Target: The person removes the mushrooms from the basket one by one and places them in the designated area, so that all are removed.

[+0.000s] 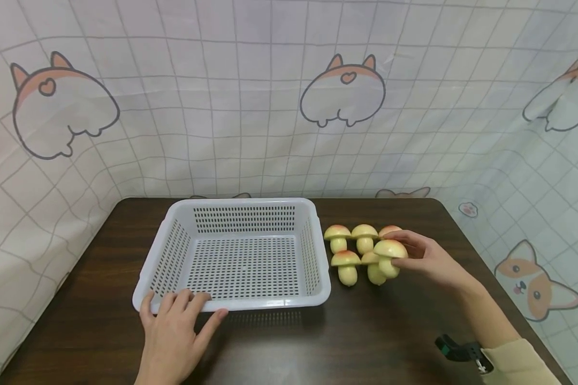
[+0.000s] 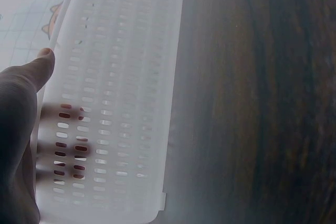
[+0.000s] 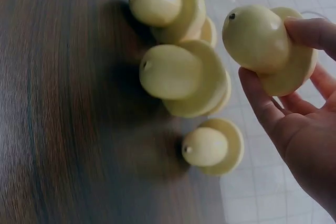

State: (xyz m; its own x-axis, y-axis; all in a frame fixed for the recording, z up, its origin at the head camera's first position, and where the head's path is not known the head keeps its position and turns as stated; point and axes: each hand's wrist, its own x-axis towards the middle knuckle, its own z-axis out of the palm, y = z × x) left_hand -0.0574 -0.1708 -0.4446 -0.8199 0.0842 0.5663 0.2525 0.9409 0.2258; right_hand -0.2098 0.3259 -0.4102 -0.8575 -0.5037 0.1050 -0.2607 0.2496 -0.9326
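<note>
My left hand [image 1: 173, 334] grips the near left rim of a white plastic basket [image 1: 270, 304], fingers over the inside and thumb outside. In the left wrist view, dark fingers show through the slots of the basket wall [image 2: 121, 77]. Off to the right, my right hand [image 1: 431, 262] pinches a toy mushroom [image 1: 390, 249] with a yellow, red-tinged cap between thumb and fingers. The right wrist view shows that mushroom [image 3: 257, 40] lifted, its stem end toward the camera. Several similar mushrooms [image 1: 347, 267] stand in rows beside the basket, some partly hidden by the held one and the hand.
The basket's slotted floor [image 1: 245, 267] is bare. Everything stands on a dark wooden table [image 1: 356, 342]. Behind it and along the sides hangs a white gridded cloth [image 1: 250, 133] with corgi drawings. A black device [image 1: 462, 350] sits at the right wrist.
</note>
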